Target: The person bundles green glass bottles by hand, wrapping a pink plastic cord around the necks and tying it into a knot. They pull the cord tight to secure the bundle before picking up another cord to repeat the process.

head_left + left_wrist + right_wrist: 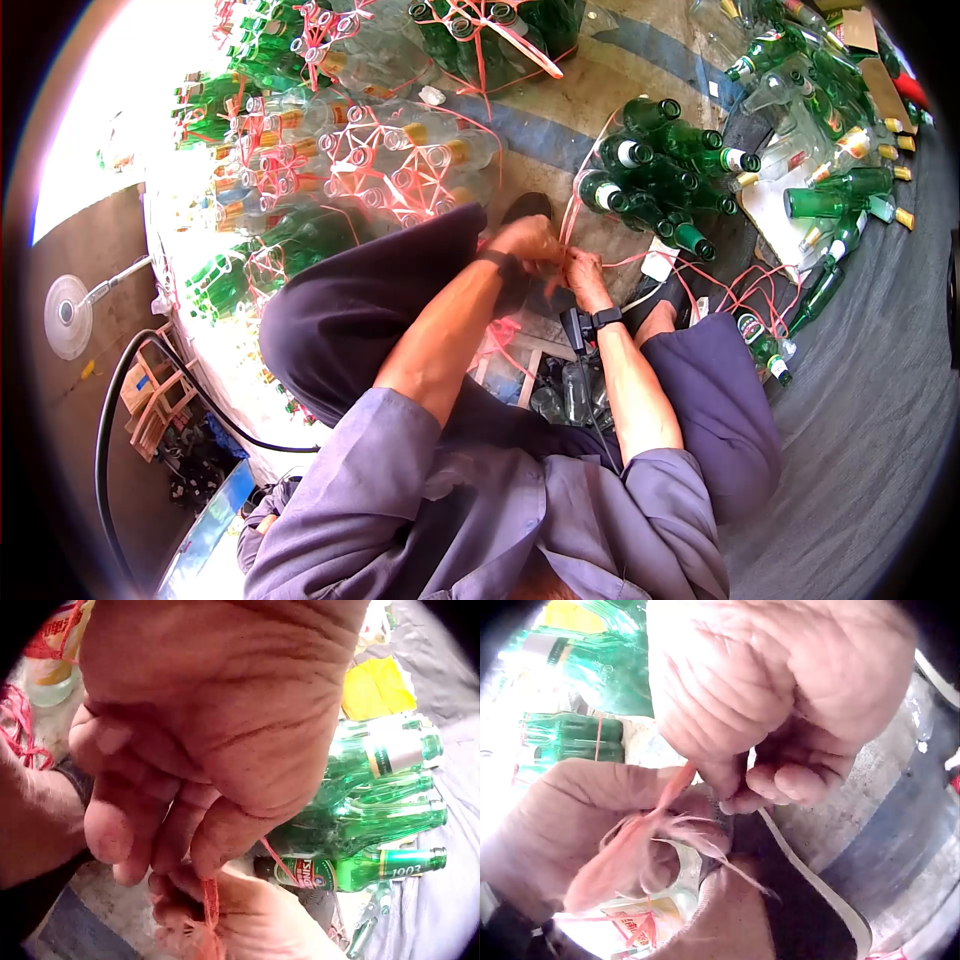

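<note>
Both hands meet between the person's knees in the head view, working on pink plastic twine. The left hand pinches the twine; in the left wrist view a strand comes out below its thumb and fingertips. The right hand is close beside it, and in the right wrist view its fingertips pinch the twine near a frayed, split tail. Just ahead stands a cluster of green glass bottles, with twine running along its left side down to the hands.
Twine-tied bundles of clear bottles and green bottles stand at the left. Loose bottles lie at the right on dark cloth, near loose twine. A fan and a black hose are at far left.
</note>
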`<state>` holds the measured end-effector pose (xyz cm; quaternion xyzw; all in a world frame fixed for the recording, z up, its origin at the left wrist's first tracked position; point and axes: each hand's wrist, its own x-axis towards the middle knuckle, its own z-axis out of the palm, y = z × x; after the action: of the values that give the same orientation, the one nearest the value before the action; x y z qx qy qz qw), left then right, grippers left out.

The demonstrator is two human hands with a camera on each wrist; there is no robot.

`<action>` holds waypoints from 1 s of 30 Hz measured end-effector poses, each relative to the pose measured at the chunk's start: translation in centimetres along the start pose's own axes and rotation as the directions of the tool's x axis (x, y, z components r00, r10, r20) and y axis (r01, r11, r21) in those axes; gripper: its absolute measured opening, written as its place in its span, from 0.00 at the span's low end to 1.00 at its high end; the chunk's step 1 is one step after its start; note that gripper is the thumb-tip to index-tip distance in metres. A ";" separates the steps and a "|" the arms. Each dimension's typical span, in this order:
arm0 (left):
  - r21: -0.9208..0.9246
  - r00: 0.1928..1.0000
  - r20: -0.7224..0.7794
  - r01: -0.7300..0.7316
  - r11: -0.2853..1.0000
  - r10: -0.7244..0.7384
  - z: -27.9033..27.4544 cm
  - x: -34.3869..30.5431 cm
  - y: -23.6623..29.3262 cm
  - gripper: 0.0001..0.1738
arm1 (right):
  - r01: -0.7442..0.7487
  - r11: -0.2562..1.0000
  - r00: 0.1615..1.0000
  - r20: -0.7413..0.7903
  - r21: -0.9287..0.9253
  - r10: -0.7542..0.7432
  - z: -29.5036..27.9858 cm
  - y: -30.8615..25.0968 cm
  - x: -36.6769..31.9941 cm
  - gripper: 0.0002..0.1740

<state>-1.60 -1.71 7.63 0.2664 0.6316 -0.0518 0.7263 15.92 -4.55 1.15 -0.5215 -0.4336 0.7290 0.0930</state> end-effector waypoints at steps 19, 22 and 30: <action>-0.309 0.725 -0.600 -0.599 0.739 0.337 2.4 11.5 -4.8 0.28 | -0.326 0.945 0.933 0.162 0.004 0.321 -0.6 -0.3 0.5 0.14; -0.223 0.704 -0.504 -0.666 0.712 0.500 1.7 10.5 -3.3 0.28 | -0.306 0.952 0.936 0.184 0.008 0.299 -0.6 -0.1 0.6 0.14; -0.415 0.936 -0.204 -0.347 0.841 0.285 0.4 8.5 -1.1 0.09 | -0.339 0.937 0.926 0.206 0.082 0.317 0.1 0.2 0.6 0.16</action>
<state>-0.03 -0.61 -0.78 0.1970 0.6213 0.2323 0.7220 15.67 -4.40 0.62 -0.5085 -0.3038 0.8046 -0.0419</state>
